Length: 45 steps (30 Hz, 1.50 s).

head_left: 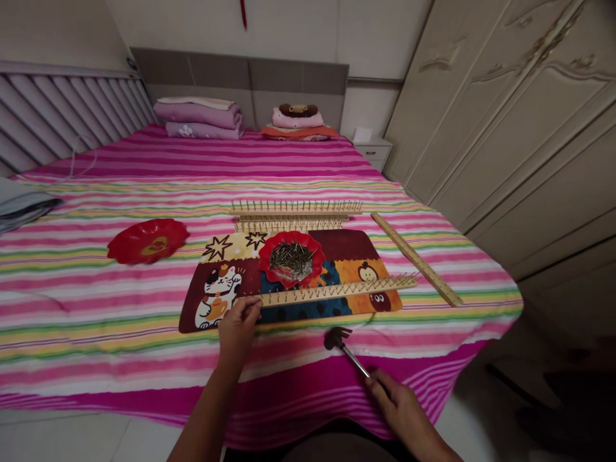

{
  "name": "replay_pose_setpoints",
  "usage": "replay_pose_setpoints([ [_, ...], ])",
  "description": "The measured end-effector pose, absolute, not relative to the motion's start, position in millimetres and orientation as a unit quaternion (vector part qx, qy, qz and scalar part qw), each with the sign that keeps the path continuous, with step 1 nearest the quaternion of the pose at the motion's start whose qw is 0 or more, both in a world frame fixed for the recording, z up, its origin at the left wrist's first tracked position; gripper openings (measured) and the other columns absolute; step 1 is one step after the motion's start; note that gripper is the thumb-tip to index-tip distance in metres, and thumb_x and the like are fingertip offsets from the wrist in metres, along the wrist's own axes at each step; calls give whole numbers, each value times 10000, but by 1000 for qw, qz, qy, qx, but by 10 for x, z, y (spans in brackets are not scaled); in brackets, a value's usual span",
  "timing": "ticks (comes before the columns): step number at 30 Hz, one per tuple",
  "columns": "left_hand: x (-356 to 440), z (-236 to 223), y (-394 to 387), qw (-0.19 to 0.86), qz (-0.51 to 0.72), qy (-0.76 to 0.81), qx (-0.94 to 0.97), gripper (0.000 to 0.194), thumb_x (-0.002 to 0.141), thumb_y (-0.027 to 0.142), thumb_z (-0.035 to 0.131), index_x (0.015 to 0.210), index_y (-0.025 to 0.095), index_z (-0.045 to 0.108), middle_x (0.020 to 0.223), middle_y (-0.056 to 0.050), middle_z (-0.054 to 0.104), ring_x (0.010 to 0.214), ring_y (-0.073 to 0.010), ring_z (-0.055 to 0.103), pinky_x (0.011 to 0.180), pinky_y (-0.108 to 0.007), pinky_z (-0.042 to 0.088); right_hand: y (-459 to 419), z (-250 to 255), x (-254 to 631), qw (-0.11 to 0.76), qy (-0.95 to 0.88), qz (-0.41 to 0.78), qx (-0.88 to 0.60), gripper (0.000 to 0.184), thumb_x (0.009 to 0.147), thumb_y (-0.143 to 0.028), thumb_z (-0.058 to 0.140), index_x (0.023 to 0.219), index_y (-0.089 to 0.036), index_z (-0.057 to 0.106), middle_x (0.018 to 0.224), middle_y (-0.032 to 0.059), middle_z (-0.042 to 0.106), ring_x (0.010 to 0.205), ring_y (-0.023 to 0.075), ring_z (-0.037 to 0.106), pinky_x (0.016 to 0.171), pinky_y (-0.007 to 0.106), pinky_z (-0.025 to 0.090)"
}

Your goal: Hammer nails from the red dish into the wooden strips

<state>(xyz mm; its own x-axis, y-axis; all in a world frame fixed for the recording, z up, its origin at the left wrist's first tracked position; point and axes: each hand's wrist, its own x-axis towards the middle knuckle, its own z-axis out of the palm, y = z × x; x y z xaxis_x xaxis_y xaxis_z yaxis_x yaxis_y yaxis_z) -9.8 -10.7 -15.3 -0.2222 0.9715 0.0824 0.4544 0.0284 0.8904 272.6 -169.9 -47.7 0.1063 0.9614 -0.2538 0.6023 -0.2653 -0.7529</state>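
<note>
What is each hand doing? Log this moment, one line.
left hand: at left end of nearest nailed strip | right hand: holding hammer | red bowl: on patterned mat beyond strip, containing nails

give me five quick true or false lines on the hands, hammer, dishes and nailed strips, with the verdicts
1. The right hand holds the hammer by its handle. True.
2. The left hand rests on a dish of nails. False: it grips the left end of the nearest nail-studded strip.
3. A red dish on the patterned mat holds loose nails. True.
4. Only one red dish is in view. False: a second red dish sits left of the mat.
5. More nail-studded strips lie near the mat's far edge. True.
</note>
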Motion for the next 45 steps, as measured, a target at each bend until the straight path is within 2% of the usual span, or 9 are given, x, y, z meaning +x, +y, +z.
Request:
replay_pose_setpoints([
  [7, -81, -229, -117, 198, 430, 637, 608, 208, 745, 370, 519, 809, 205, 628, 781, -14, 684, 688, -143, 618, 676, -250, 468, -1355, 197, 2245, 297, -626, 374, -616, 278, 908, -391, 372, 827, -199, 556, 601, -39, 518, 538, 113, 485, 505, 196, 356],
  [13, -92, -290, -111, 163, 453, 610, 629, 202, 745, 357, 509, 808, 211, 634, 721, 3, 667, 621, -127, 591, 606, -230, 459, -873, 570, 1859, 293, -713, 265, -579, 208, 922, -306, 360, 851, -199, 524, 649, -16, 549, 568, 119, 507, 527, 200, 333],
  [17, -94, -285, -115, 163, 446, 618, 626, 170, 727, 309, 503, 785, 210, 629, 651, 19, 641, 576, -119, 570, 584, -221, 450, -780, 555, 1781, 227, -738, 219, -596, 193, 899, -267, 388, 759, -201, 503, 604, -18, 534, 535, 125, 502, 491, 211, 275],
  [25, -104, -251, -144, 208, 461, 610, 610, 239, 730, 394, 513, 817, 203, 628, 789, -20, 686, 680, -146, 623, 651, -250, 481, -1260, 278, 2237, 251, -667, 334, -616, 265, 910, -370, 355, 740, -214, 484, 591, -38, 499, 534, 117, 482, 506, 202, 339],
  [30, -99, -29, -154, 128, 445, 618, 635, 251, 784, 386, 478, 881, 205, 622, 844, -31, 675, 750, -153, 615, 693, -255, 468, -1596, -235, 2662, 219, -597, 381, -671, 300, 880, -421, 368, 730, -213, 524, 612, -24, 545, 574, 142, 525, 535, 224, 372],
  [34, 21, 264, 130, 63, 356, 574, 734, 221, 806, 320, 451, 851, 201, 633, 856, -40, 672, 815, -169, 595, 752, -269, 443, -1690, -502, 2803, 244, -544, 405, -693, 308, 856, -422, 371, 687, -206, 512, 584, -34, 481, 568, 137, 485, 534, 219, 376],
  [38, 242, 444, 577, 39, 155, 549, 820, 206, 775, 253, 474, 839, 205, 664, 881, -57, 680, 870, -212, 579, 795, -311, 416, -1654, -537, 2808, 265, -527, 426, -685, 295, 840, -410, 383, 641, -206, 457, 570, -53, 386, 542, 116, 415, 506, 209, 337],
  [42, 444, 475, 882, 68, -47, 566, 820, 212, 734, 227, 502, 845, 224, 683, 952, -72, 683, 917, -231, 591, 787, -325, 406, -1623, -535, 2799, 277, -526, 427, -681, 287, 842, -395, 379, 636, -205, 443, 584, -56, 364, 545, 108, 381, 499, 207, 314],
  [45, 526, 471, 976, 91, -94, 569, 812, 208, 715, 223, 515, 834, 237, 685, 925, -61, 694, 885, -218, 610, 741, -303, 419, -1621, -557, 2798, 272, -523, 430, -684, 282, 837, -394, 377, 635, -206, 435, 580, -60, 354, 541, 107, 374, 498, 208, 307],
])
